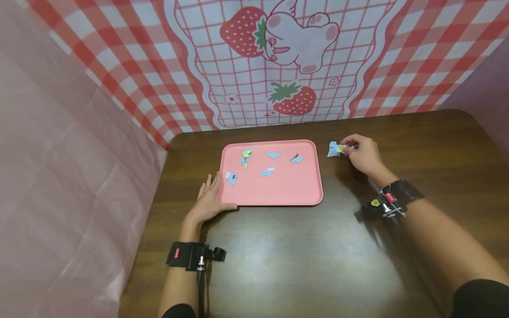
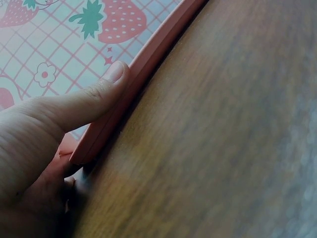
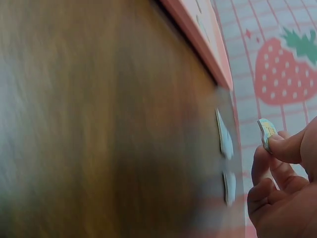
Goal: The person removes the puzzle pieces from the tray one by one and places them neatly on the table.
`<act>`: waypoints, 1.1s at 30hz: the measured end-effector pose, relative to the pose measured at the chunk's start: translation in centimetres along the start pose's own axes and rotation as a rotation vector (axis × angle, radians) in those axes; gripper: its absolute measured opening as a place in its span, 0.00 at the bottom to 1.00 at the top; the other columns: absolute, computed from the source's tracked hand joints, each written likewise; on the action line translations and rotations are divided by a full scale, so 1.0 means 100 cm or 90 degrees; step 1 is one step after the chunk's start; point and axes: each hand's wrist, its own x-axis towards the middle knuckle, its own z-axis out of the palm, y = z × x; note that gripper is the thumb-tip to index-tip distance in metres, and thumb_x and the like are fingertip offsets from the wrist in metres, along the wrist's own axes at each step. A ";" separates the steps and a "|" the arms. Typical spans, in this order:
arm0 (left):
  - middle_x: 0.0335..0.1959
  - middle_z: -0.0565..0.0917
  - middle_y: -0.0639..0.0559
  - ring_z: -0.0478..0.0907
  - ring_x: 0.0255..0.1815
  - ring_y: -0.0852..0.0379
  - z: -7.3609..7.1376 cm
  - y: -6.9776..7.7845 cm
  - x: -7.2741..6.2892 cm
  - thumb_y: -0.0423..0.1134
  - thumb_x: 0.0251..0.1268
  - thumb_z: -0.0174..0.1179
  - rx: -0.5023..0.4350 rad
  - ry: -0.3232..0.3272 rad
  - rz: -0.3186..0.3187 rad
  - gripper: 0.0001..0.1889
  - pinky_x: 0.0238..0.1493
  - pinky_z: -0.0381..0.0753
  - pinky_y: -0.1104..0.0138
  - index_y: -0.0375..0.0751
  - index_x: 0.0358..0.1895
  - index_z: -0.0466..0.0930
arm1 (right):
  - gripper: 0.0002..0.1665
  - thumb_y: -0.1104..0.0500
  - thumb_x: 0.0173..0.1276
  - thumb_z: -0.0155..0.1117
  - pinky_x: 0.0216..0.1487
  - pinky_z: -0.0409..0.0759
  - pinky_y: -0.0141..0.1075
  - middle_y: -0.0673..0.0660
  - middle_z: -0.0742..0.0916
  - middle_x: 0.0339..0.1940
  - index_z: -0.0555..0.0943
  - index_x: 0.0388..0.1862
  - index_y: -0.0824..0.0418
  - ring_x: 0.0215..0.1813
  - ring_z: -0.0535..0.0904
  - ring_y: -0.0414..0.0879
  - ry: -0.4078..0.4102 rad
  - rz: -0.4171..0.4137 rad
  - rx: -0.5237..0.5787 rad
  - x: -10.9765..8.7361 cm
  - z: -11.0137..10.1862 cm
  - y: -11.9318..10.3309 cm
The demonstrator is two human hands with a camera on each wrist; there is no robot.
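My left hand (image 1: 207, 201) spans the near left corner of the pink tray (image 1: 278, 194). Its thumb lies straight along the front rim, and the other fingers extend beside the left side. The left wrist view has the thumb (image 2: 94, 99) against the tray's outer wall (image 2: 143, 64). To the right of the tray, my right hand (image 1: 363, 154) pinches a small, thin puzzle piece (image 3: 267, 133), pale blue with yellow, between thumb and fingers. That piece is raised off the table. Two further light blue pieces lie by it, one nearer the tray (image 3: 224, 136) and another (image 3: 229, 188).
Several irregular light blue pieces lie apart inside the tray, among them a yellow-marked piece (image 1: 246, 157) and a red-marked piece (image 1: 296, 158). The brown wooden table (image 1: 278, 260) ends at a strawberry-print cloth (image 1: 254, 79) behind. A pink cloth (image 1: 71, 176) hangs at left.
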 end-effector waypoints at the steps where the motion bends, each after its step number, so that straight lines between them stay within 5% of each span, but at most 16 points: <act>1: 0.83 0.42 0.44 0.27 0.82 0.45 -0.001 0.000 0.000 0.59 0.50 0.76 0.001 0.000 0.000 0.68 0.77 0.28 0.49 0.37 0.82 0.35 | 0.07 0.70 0.69 0.63 0.31 0.69 0.25 0.67 0.86 0.37 0.84 0.44 0.70 0.32 0.75 0.37 0.006 0.005 -0.004 0.002 -0.002 0.003; 9: 0.83 0.42 0.42 0.28 0.82 0.43 -0.002 0.001 -0.002 0.58 0.49 0.77 0.008 0.010 0.001 0.68 0.77 0.29 0.48 0.34 0.81 0.35 | 0.09 0.65 0.73 0.62 0.34 0.69 0.26 0.66 0.85 0.41 0.84 0.47 0.68 0.36 0.75 0.39 0.033 0.065 -0.027 0.010 -0.015 0.022; 19: 0.83 0.42 0.43 0.27 0.82 0.44 0.000 0.001 0.001 0.58 0.51 0.76 0.008 0.002 0.006 0.67 0.77 0.28 0.49 0.36 0.82 0.35 | 0.12 0.63 0.74 0.58 0.42 0.68 0.42 0.67 0.83 0.43 0.83 0.49 0.68 0.43 0.75 0.55 0.031 0.113 -0.069 0.012 -0.025 0.044; 33: 0.83 0.42 0.42 0.27 0.82 0.44 0.001 0.001 0.000 0.59 0.50 0.76 0.003 0.003 0.004 0.68 0.77 0.29 0.48 0.35 0.82 0.35 | 0.14 0.65 0.65 0.54 0.46 0.69 0.51 0.71 0.85 0.41 0.82 0.44 0.72 0.44 0.77 0.65 0.021 0.101 -0.122 0.017 -0.026 0.050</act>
